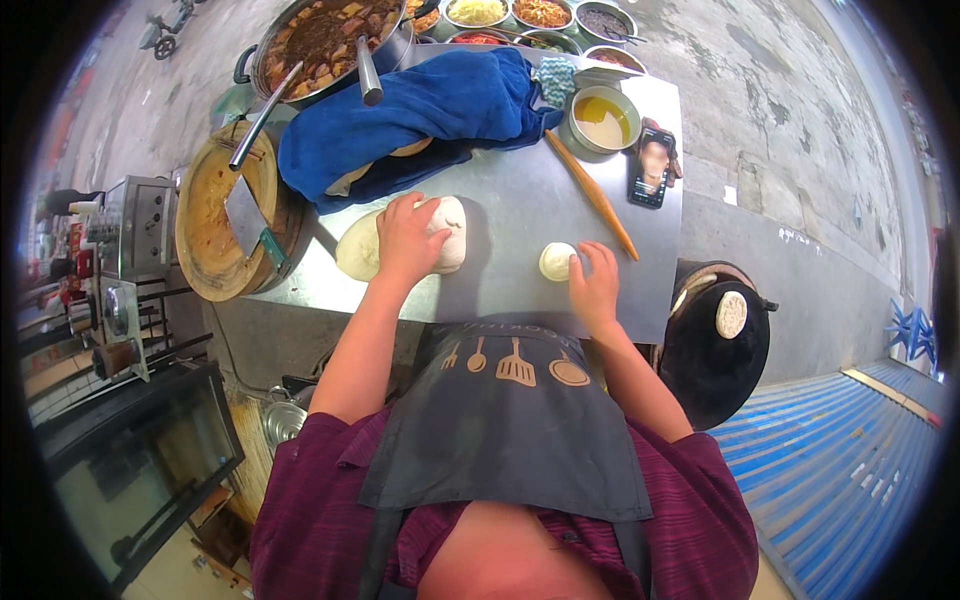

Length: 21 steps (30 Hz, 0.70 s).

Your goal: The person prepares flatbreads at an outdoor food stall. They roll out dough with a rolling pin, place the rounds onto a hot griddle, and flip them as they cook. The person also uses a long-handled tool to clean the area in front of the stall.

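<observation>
A large lump of pale dough (360,246) lies on the metal tabletop before me. My left hand (409,236) grips it from above, fingers and thumb curled over its thicker right part. To the right, a small round piece of dough (556,262) sits on the same metal surface. At its right edge is my right hand (596,277), thumb by the rim and fingers apart. Beyond it a wooden rolling pin (592,195) with tapered ends lies at a slant.
A blue cloth (405,105) partly covers flatbreads (349,181). Left stands a round chopping board (202,217) with a cleaver (247,217). Behind are a stew pot (330,45) and a bowl of oil (602,120). A phone (651,169) lies right; a black griddle (720,375) bears a flatbread (731,315).
</observation>
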Each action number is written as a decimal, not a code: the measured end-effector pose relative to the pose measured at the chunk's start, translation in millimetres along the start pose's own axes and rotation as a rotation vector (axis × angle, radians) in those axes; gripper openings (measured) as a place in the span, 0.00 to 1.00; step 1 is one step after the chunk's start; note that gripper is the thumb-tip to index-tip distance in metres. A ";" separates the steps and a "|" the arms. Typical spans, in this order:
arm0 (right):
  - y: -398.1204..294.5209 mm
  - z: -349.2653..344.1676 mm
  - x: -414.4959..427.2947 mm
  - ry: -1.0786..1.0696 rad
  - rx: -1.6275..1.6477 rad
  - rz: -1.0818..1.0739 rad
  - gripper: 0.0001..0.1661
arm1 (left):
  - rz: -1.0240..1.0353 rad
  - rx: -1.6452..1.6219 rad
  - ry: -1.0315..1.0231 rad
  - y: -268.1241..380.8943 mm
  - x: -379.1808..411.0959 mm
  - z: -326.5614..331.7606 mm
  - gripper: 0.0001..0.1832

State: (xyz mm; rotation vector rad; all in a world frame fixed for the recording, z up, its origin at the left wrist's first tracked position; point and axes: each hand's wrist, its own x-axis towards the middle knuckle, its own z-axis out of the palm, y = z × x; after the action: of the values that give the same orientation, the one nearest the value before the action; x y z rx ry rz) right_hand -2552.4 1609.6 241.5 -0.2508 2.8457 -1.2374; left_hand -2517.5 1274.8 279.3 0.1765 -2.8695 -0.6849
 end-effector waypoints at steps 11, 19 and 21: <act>-17.7 2.4 -25.5 0.093 0.039 -0.186 0.12 | 0.237 0.378 -0.108 35.3 12.3 25.9 0.05; -16.3 -6.2 -32.3 0.120 0.069 -0.146 0.08 | 0.171 0.238 -0.497 36.2 13.8 12.9 0.05; -18.3 -8.5 -36.1 0.108 0.082 -0.143 0.08 | 0.027 -0.112 -0.645 45.1 13.9 -12.2 0.08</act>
State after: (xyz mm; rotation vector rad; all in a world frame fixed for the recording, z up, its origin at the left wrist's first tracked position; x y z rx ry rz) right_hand -2515.1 1609.1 259.3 -0.4029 2.9027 -1.4317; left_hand -2531.8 1307.3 312.8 -0.1268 -3.4064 -1.0561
